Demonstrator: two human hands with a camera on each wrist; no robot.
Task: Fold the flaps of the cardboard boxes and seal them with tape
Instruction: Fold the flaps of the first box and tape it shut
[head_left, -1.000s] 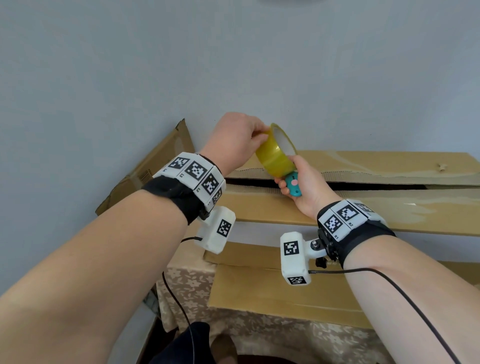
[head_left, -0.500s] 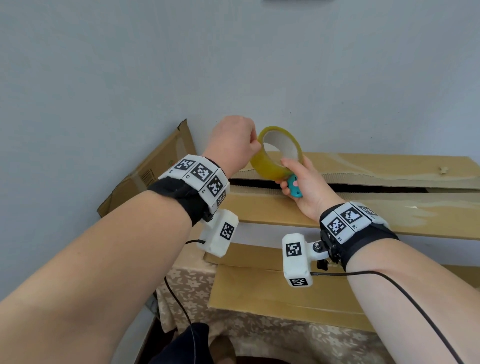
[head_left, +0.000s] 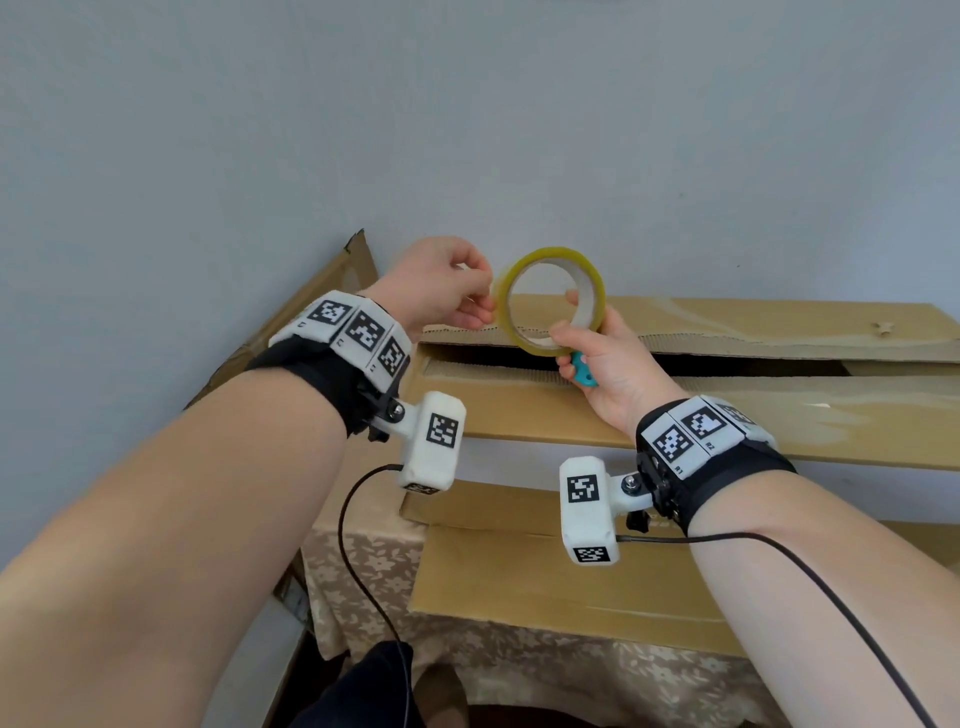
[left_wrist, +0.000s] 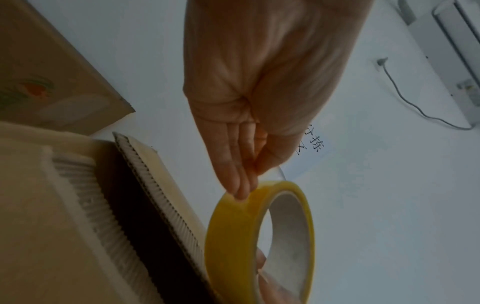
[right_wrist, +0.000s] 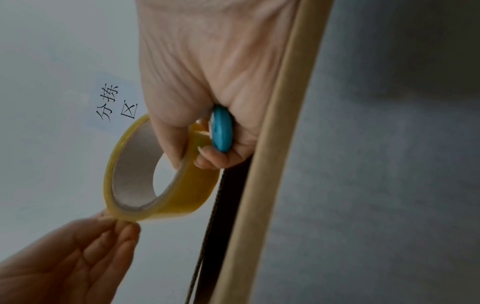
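Above the box: the yellow tape roll (head_left: 551, 301) is held upright over the gap between the flaps of the cardboard box (head_left: 727, 415).
Right hand (head_left: 597, 358): grips the roll's lower rim, thumb through the core (a small teal cutter (head_left: 581, 370) tucked in too).
Left hand (head_left: 441, 291): fingertips (left_wrist: 241, 191) pinch the roll's outer edge.

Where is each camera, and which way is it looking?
Head: on the head, looking down at both forearms, the left hand, right hand and box.
Left wrist: looks along the left hand's fingers pinching the tape roll.
Right wrist: looks along the right hand gripping roll and blue cutter.
All share the roll.
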